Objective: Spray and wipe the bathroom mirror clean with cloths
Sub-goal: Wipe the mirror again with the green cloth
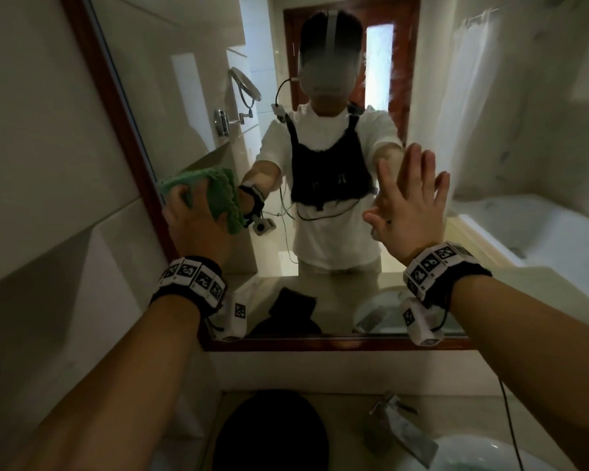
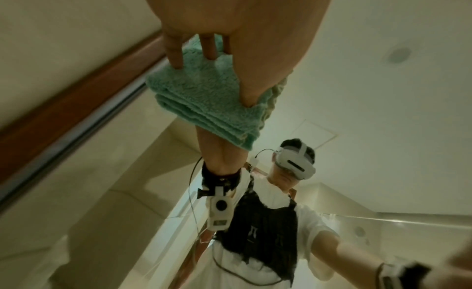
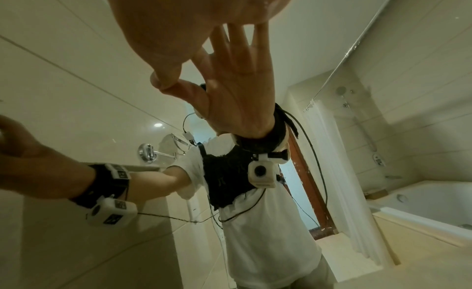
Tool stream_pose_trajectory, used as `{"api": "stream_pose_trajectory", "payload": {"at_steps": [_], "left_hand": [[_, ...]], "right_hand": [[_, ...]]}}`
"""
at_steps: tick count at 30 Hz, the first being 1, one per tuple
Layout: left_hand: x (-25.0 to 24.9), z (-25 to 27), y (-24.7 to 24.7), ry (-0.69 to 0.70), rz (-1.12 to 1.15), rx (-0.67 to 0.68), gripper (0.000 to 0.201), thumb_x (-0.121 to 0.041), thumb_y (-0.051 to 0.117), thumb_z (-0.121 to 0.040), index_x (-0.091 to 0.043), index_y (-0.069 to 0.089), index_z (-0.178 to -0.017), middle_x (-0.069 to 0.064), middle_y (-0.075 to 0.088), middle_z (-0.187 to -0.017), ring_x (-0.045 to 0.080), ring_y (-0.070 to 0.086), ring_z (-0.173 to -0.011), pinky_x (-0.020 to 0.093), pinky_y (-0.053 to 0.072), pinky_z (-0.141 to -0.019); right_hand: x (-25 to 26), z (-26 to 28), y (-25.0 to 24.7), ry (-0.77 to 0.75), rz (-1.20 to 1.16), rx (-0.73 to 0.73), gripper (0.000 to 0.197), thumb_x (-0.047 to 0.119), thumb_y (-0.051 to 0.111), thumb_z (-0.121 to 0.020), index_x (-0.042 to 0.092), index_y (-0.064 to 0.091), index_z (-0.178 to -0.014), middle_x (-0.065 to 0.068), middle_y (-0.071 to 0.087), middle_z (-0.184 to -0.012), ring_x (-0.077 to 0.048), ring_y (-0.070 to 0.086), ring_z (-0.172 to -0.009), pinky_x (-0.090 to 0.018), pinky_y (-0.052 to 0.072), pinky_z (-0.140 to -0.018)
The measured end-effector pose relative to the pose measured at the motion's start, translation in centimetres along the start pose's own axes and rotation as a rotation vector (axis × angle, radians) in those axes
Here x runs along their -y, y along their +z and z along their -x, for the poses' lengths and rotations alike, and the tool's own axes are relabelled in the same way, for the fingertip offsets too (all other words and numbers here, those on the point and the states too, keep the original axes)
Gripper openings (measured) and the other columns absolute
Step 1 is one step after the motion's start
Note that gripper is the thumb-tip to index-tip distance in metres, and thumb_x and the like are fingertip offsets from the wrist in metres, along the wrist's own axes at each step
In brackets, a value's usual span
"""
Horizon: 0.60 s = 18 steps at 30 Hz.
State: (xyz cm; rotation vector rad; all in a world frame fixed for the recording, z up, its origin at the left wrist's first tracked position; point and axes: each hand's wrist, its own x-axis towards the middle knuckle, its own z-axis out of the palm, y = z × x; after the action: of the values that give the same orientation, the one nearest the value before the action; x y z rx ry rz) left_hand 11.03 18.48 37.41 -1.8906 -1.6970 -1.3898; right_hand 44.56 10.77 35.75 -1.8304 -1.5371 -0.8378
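Nearest the head camera, the two forearms reach up from the bottom edge, each with a marker band and a small camera at the wrist. The left hand (image 1: 193, 219) has its fingers curled round a folded green cloth (image 1: 218, 195), thumb clamped on one face, and presses it against the mirror (image 1: 198, 96) at the glass's far-left edge, right beside the dark wooden frame (image 1: 116, 107). Folded thick like that, the cloth gives a firm pad, which I judge suits wiping into the strip along the frame. In the left wrist view the cloth (image 2: 204, 95) meets its own reflection, so it is touching the glass.

The right hand (image 1: 408, 212) is spread flat, fingers straight and apart, holding nothing; its fingertips (image 3: 163, 85) meet their reflection, so it seems to brace on the glass, probably to steady the reach.

On the tabletop (image 1: 320, 413) below lie a dark round object (image 1: 269, 433), a chrome tap (image 1: 398, 426) and the rim of a white basin (image 1: 490, 453). No spray bottle shows. A bathtub (image 1: 541, 232), a shower curtain and a door appear only as reflections. The bracing palm may leave prints, and the frame limits the cloth's travel leftward.
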Motion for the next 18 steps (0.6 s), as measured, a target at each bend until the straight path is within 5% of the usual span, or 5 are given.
{"api": "stream_pose_trajectory", "payload": {"at_steps": [12,18], "left_hand": [[0.9,1.6,0.8,-0.096,0.062,-0.031,0.066,-0.013,0.072,-0.08,-0.021,0.046,-0.141,0.023,0.033,-0.147,0.047,0.035,-0.126,0.055,0.043,-0.095],[-2.1,2.0,2.1,-0.025,0.051,0.016,0.065,-0.021,0.074,-0.079,-0.022,0.048,-0.138,0.024,0.031,-0.149,0.047,0.033,-0.131,0.059,0.039,-0.102]], "right_hand": [[-0.2,0.0,0.2,-0.017,-0.019,-0.004,0.087,0.065,0.046,-0.089,0.033,0.003,-0.157,-0.017,-0.013,-0.163,-0.037,-0.015,-0.149,-0.064,0.0,-0.117],[-0.4,0.0,0.7,-0.03,-0.026,-0.028,0.084,0.066,0.044,-0.091,0.031,0.005,-0.158,-0.019,-0.01,-0.163,-0.039,-0.013,-0.149,-0.066,0.001,-0.116]]}}
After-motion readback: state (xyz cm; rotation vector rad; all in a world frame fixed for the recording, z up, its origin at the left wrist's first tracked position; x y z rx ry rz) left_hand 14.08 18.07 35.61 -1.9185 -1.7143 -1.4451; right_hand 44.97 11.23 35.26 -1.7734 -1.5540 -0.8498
